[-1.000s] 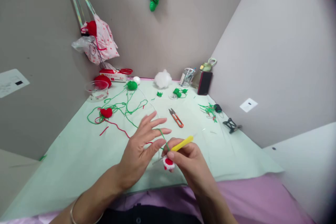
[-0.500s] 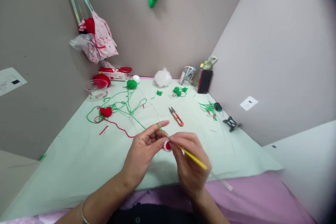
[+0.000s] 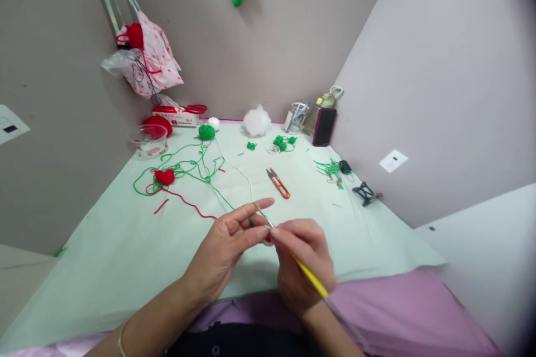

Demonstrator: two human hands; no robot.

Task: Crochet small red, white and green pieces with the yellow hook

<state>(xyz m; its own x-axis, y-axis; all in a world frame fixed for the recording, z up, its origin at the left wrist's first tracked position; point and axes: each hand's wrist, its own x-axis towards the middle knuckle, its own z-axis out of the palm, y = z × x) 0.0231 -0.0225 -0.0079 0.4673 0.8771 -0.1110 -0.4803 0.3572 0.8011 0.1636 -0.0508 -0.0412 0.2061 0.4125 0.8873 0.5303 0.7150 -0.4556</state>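
Observation:
Between thumb and fingers, my left hand (image 3: 230, 240) pinches a small red-and-white crochet piece (image 3: 268, 240), mostly covered by the fingertips. Green yarn (image 3: 259, 211) runs over its raised index finger and down to the hook tip. My right hand (image 3: 305, 259) is closed around a crochet hook with a yellow handle (image 3: 312, 276); the metal tip meets the crochet piece at the left fingertips. Beyond the hands lie thread snips with orange handles (image 3: 281, 187). A tangle of green yarn leads back to a green yarn ball (image 3: 206, 132).
Left on the table are a red yarn ball (image 3: 165, 177), a clear plastic tub (image 3: 148, 142) and a tissue box (image 3: 176, 117). White stuffing (image 3: 257, 121), a pen cup (image 3: 296, 118) and a phone (image 3: 325, 127) stand at the back. Green scraps (image 3: 329, 167) and a black stand (image 3: 366, 194) lie right.
The hook has turned steeper, its handle end lower, and my right hand has rolled with it. The crochet piece is more hidden by fingers. The whole view has shifted slightly.

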